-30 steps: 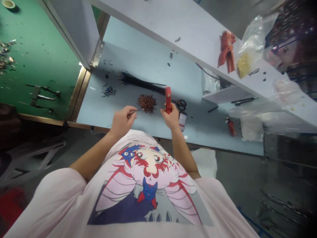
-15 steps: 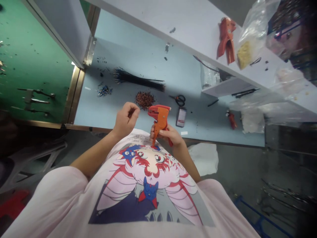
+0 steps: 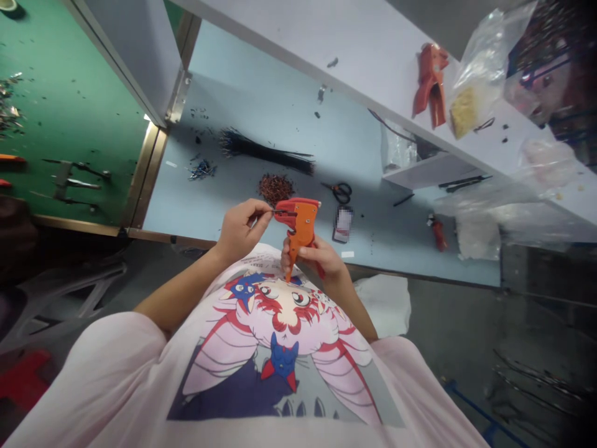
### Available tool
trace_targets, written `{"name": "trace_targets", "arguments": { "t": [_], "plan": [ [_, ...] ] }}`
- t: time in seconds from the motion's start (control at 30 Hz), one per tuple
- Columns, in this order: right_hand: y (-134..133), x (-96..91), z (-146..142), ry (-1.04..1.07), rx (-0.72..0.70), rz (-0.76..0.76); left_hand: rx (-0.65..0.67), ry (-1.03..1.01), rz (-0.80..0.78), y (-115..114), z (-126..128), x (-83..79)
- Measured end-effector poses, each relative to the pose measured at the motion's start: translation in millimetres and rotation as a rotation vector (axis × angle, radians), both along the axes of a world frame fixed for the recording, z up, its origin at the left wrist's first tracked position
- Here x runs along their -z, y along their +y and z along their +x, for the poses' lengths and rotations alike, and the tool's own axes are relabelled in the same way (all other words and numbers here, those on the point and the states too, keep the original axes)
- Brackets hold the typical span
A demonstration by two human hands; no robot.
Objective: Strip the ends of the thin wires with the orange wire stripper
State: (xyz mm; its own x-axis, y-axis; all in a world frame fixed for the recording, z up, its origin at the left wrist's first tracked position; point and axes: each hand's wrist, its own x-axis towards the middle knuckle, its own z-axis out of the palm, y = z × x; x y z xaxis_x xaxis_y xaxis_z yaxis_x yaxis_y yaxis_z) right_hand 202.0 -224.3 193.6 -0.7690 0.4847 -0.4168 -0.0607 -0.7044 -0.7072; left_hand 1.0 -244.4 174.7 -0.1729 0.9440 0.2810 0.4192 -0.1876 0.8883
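My right hand [image 3: 317, 258] is shut around the grip of an orange self-adjusting wire stripper [image 3: 301, 227], with its jaws pointing toward my left hand. My left hand [image 3: 237, 230] pinches a thin dark wire [image 3: 284, 213], whose end reaches the stripper's jaws. Just beyond my hands, a heap of small reddish-brown wire pieces [image 3: 277, 189] lies on the light blue workbench [image 3: 224, 193]. Farther up, a long bundle of black wires [image 3: 265, 152] lies on the bench. Small black-handled scissors [image 3: 342, 193] and a blurred phone or card [image 3: 342, 224] lie to the right.
A white shelf [image 3: 298, 56] overhangs the bench, holding a second orange stripper [image 3: 430, 81] and a plastic bag [image 3: 480, 81]. A green mat with metal tools [image 3: 79, 106] lies left. A white cloth [image 3: 385, 305] sits below the bench edge.
The stripper has turned from edge-on to side-on and dropped toward my chest since the earliest frame. My left hand has come back beside it, with the wire end now at the jaws.
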Motion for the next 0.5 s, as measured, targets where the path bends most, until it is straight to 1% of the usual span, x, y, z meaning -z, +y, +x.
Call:
{"name": "trace_targets", "arguments": {
  "t": [0.2,0.5],
  "plan": [
    [-1.3,-0.8,2.0,-0.051,-0.015,0.018,0.006,0.028,0.031,1.8,0.2,0.5],
    [-5.6,1.6,-1.2,-0.063,0.017,0.017,-0.011,0.101,0.044,2.0,-0.8,0.2]
  ]
}}
